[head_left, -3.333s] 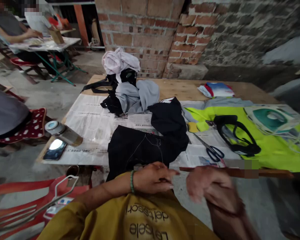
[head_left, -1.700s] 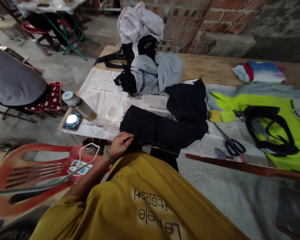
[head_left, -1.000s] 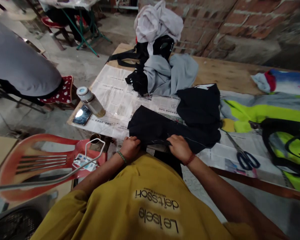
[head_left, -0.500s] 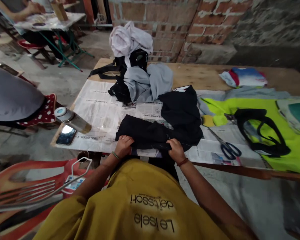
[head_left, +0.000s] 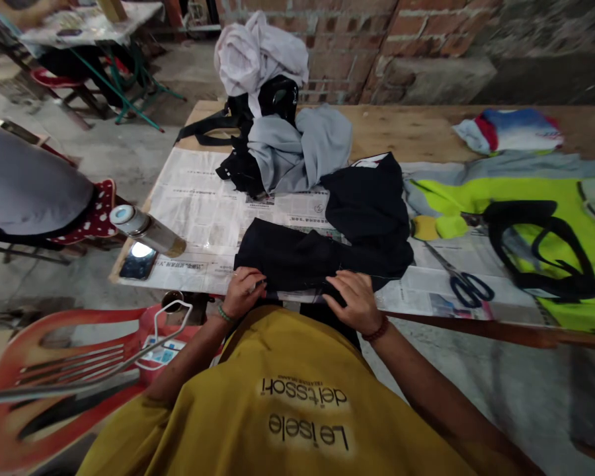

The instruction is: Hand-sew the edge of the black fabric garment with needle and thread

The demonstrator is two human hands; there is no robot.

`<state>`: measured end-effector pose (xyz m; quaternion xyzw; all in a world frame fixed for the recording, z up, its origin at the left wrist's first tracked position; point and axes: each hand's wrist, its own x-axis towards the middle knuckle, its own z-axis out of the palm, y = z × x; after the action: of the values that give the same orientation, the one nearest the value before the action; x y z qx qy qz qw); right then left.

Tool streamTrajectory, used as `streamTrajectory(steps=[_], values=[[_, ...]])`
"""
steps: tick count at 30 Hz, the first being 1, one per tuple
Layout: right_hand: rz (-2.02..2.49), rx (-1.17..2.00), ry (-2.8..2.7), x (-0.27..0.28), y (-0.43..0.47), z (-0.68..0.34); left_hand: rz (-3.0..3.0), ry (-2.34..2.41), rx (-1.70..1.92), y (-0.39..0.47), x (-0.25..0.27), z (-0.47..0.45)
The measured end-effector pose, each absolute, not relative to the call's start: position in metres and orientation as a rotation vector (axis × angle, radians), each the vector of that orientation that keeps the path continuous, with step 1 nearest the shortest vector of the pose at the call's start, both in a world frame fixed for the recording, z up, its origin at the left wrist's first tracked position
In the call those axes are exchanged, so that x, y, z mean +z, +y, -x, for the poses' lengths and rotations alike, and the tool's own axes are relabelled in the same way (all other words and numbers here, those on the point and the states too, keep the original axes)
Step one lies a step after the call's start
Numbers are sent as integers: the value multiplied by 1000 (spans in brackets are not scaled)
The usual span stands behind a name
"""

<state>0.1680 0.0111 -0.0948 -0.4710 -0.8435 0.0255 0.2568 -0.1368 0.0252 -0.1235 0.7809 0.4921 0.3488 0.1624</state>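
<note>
Red chair (head_left: 54, 370): seen at the far left, beside the person, with a wire hanger (head_left: 163, 327) lying across its seat.
Phone (head_left: 137, 260): laid flat at the left edge of the tabletop (head_left: 416, 129), its screen lit, just beside a metal flask (head_left: 146, 229) lying on its side.
Newspaper (head_left: 203, 211): spread over the near part of the tabletop, under the clothes.
Left hand (head_left: 244, 291): curled at the near left edge of the black garment (head_left: 322, 254), fingers closed on the cloth; a green bead bracelet is worn at the wrist.
Black garment: spread on the newspaper at the near edge of the tabletop, right in front of the person, part of it hanging over the edge between the two hands.
Right hand (head_left: 353, 301): laid palm down on the garment's near edge, fingers spread and pressed on the cloth, not closed around it; a red band is worn at the wrist.
Pile of clothes (head_left: 282, 125): heaped behind the garment, grey and white over black.
Scissors (head_left: 463, 281): lying shut on the newspaper, right of the garment, apart from it.
Yellow-green cloth (head_left: 480, 211): spread at the right, a black strap (head_left: 545, 254) looped on it.
</note>
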Motion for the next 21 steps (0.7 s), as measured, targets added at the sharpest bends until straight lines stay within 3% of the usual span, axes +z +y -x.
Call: streamTrajectory(steps=[10, 21], values=[[1304, 198, -2454, -123, 28, -120, -2545, 1431, 502, 38, -130, 99], [1277, 275, -2360, -123, 34, -121, -2366, 1423, 570, 48, -123, 105]])
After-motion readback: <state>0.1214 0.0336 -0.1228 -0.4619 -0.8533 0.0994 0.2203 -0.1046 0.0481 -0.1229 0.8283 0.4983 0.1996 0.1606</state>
